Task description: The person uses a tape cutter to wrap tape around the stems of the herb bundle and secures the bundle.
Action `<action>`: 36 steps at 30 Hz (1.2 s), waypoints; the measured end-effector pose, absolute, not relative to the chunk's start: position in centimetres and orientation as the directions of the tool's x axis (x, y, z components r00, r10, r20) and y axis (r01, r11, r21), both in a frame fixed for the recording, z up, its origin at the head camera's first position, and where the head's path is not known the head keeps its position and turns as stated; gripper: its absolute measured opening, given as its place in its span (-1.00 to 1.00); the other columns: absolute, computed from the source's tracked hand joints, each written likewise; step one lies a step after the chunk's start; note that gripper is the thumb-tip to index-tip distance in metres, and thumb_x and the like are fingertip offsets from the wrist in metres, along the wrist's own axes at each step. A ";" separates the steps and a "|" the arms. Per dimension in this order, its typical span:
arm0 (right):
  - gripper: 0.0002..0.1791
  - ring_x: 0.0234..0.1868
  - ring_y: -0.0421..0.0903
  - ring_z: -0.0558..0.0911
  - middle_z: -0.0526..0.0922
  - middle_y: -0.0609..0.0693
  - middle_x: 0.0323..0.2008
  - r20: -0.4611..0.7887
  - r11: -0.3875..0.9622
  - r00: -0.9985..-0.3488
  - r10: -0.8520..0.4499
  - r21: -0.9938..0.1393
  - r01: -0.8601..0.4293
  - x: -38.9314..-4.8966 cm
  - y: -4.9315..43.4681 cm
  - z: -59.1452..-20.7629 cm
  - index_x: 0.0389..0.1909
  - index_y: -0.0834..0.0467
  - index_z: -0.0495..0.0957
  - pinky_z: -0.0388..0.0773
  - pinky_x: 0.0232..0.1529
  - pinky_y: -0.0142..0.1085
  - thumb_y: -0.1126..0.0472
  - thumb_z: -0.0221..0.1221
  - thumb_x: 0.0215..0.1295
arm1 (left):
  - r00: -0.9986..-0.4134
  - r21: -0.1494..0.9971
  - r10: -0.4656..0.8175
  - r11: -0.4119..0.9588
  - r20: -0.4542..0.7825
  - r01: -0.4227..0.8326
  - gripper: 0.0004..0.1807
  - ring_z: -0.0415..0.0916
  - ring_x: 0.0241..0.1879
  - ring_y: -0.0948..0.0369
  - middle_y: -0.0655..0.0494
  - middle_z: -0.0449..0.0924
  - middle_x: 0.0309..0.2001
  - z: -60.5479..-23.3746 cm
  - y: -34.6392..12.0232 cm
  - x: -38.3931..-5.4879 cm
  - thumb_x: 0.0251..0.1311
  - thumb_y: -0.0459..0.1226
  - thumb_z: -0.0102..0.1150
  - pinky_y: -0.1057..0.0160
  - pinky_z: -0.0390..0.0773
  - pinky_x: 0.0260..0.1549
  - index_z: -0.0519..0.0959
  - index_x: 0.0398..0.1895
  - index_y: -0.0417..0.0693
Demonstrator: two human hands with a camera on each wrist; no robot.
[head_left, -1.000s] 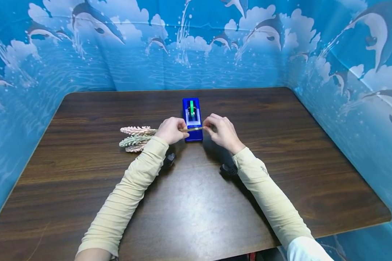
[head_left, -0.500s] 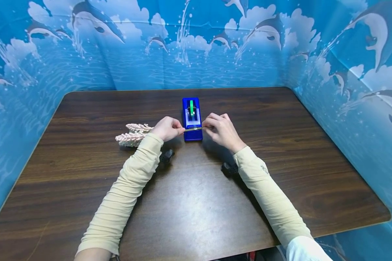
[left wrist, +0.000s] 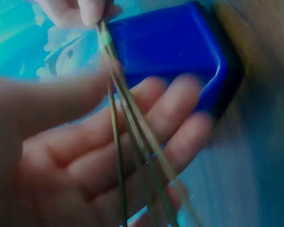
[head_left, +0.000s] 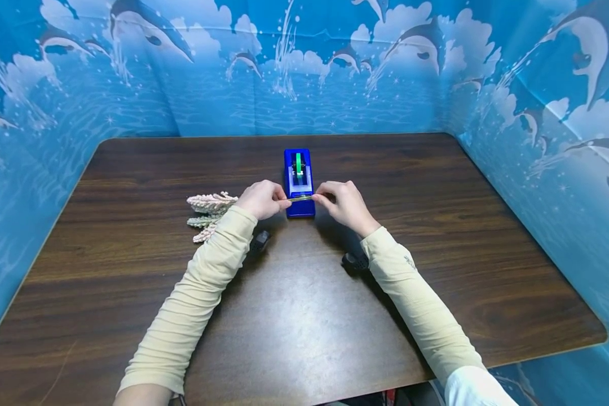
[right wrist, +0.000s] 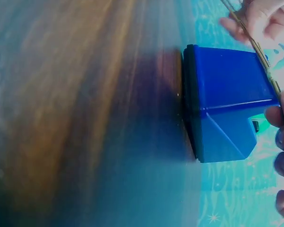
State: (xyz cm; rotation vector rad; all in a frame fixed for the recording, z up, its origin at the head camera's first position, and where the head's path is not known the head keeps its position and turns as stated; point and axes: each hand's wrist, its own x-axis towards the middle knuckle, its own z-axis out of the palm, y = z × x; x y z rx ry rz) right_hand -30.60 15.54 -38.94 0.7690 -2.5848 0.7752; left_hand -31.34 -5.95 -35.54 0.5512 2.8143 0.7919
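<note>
Centrally, your left hand (head_left: 261, 199): thumb and forefinger pinched on a bundle of thin stems (head_left: 300, 198), the other fingers spread under it in the left wrist view.
Your right hand (head_left: 343, 204): thumb and fingertips closed on the right end of the same bundle.
Stems: brownish, several, held taut and nearly level between your two hands, gathered tightly at the right and fanning apart where they pass your left palm. A greenish-yellow patch (left wrist: 105, 40) on them, close to your right fingertips, is perhaps a wrap of tape; the wrist view is too blurred to settle it.
Flower heads (head_left: 210, 203): the left end of the bundle, pale pink and pale green, feathery, reaching out to the left past your left hand.
Tape dispenser (head_left: 300, 211): blue, standing on the table between your hands, its long side running near to far, the stems crossing over its near part.
Green roll (head_left: 298, 162): set in the far half of the dispenser.
Sleeves: cream, one along your left forearm (head_left: 198, 299), one along your right forearm (head_left: 416, 299).
Black devices: one below your left wrist (head_left: 260, 241), one below your right (head_left: 354, 261).
Table (head_left: 304, 327): dark brown wood grain, rounded far corners, glare on its near middle.
Backdrop (head_left: 208, 113): blue cloth printed with dolphins, clouds and water, behind the far edge and along both sides.
</note>
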 end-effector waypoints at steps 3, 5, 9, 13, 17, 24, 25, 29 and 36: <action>-0.84 -0.43 -0.08 0.55 0.70 -0.01 -0.47 0.520 0.721 -0.747 -0.413 -0.314 -0.617 -30.5 15.6 -39.0 -0.41 0.15 0.67 0.31 -0.29 -0.17 0.15 0.26 0.26 | -0.897 0.569 0.419 0.776 -0.140 0.273 -0.58 0.47 -0.48 0.24 0.08 0.63 -0.55 -35.8 -5.8 -31.5 0.42 -0.11 -0.06 0.29 0.40 -0.33 0.67 -0.32 -0.23; -0.84 -0.39 -0.06 0.56 0.71 -0.01 -0.45 0.526 0.726 -0.740 -0.420 -0.294 -0.621 -30.5 15.6 -39.0 -0.40 0.14 0.67 0.31 -0.26 -0.13 0.13 0.27 0.25 | -0.898 0.596 0.410 0.765 -0.159 0.244 -0.56 0.39 -0.50 0.27 0.08 0.61 -0.54 -35.9 -5.7 -31.5 0.45 -0.12 -0.11 0.34 0.33 -0.38 0.67 -0.32 -0.25; -0.69 -0.41 -0.06 0.57 0.72 0.06 -0.45 0.347 0.714 -0.855 -0.386 -0.475 -0.514 -30.5 15.5 -38.8 -0.41 0.19 0.67 0.41 -0.28 -0.20 0.07 0.13 0.39 | -0.918 0.617 0.379 0.753 -0.120 0.230 -0.66 0.37 -0.40 0.19 -0.07 0.69 -0.36 -35.9 -5.9 -31.5 0.38 -0.17 0.02 0.31 0.31 -0.33 0.68 -0.34 -0.24; -0.47 -0.41 -0.10 0.53 0.69 0.12 -0.44 0.057 0.727 -0.954 -0.295 -0.634 -0.263 -30.6 15.3 -38.5 -0.43 0.24 0.65 0.44 -0.30 -0.29 -0.05 -0.07 0.50 | -0.934 0.606 0.353 0.756 -0.061 0.247 -0.74 0.46 -0.27 0.08 -0.09 0.72 -0.28 -35.7 -5.9 -31.4 0.30 -0.17 0.13 0.14 0.40 -0.18 0.67 -0.37 -0.19; -0.51 -0.44 -0.10 0.39 0.57 0.10 -0.51 -0.013 0.721 -0.956 -0.294 -0.659 -0.213 -30.7 15.4 -38.1 -0.44 0.29 0.64 0.33 -0.32 -0.30 -0.01 -0.02 0.48 | -0.947 0.603 0.322 0.756 -0.001 0.256 -0.80 0.52 -0.20 0.02 -0.06 0.72 -0.32 -35.5 -5.7 -31.2 0.24 -0.20 0.20 -0.05 0.38 0.00 0.66 -0.40 -0.15; -0.73 -0.38 -0.11 0.41 0.61 0.07 -0.43 0.039 0.639 -0.952 -0.303 -0.733 -0.233 -30.7 15.6 -38.1 -0.36 0.26 0.66 0.33 -0.32 -0.32 0.12 0.15 0.37 | -0.949 0.594 0.311 0.754 0.051 0.279 -0.88 0.56 -0.25 0.01 -0.05 0.72 -0.41 -35.3 -5.5 -30.8 0.09 -0.26 0.32 -0.04 0.33 0.01 0.65 -0.45 -0.15; -0.75 -0.37 -0.11 0.42 0.63 0.07 -0.41 0.053 0.641 -0.953 -0.299 -0.728 -0.242 -30.6 15.6 -38.0 -0.35 0.24 0.67 0.34 -0.31 -0.32 0.12 0.17 0.36 | -0.948 0.594 0.316 0.755 0.041 0.278 -0.87 0.55 -0.27 0.02 -0.04 0.71 -0.42 -35.3 -5.5 -30.8 0.08 -0.25 0.33 0.00 0.35 -0.03 0.64 -0.44 -0.15; -0.80 -0.35 -0.09 0.48 0.68 0.04 -0.39 0.145 0.655 -0.941 -0.306 -0.686 -0.319 -30.5 15.7 -38.0 -0.34 0.20 0.69 0.39 -0.29 -0.32 0.13 0.23 0.31 | -0.929 0.585 0.362 0.769 -0.069 0.256 -0.73 0.49 -0.35 0.13 -0.02 0.68 -0.42 -35.3 -5.8 -31.2 0.23 -0.12 0.21 0.22 0.40 -0.27 0.67 -0.35 -0.17; -0.81 -0.37 -0.09 0.54 0.73 0.10 -0.35 0.201 0.667 -0.911 -0.360 -0.628 -0.402 -30.6 15.8 -38.0 -0.34 0.21 0.70 0.45 -0.29 -0.33 0.17 0.21 0.32 | -0.914 0.613 0.395 0.746 -0.092 0.261 -0.69 0.39 -0.39 0.20 -0.05 0.71 -0.35 -35.7 -6.1 -31.6 0.34 -0.16 0.09 0.32 0.30 -0.36 0.69 -0.35 -0.21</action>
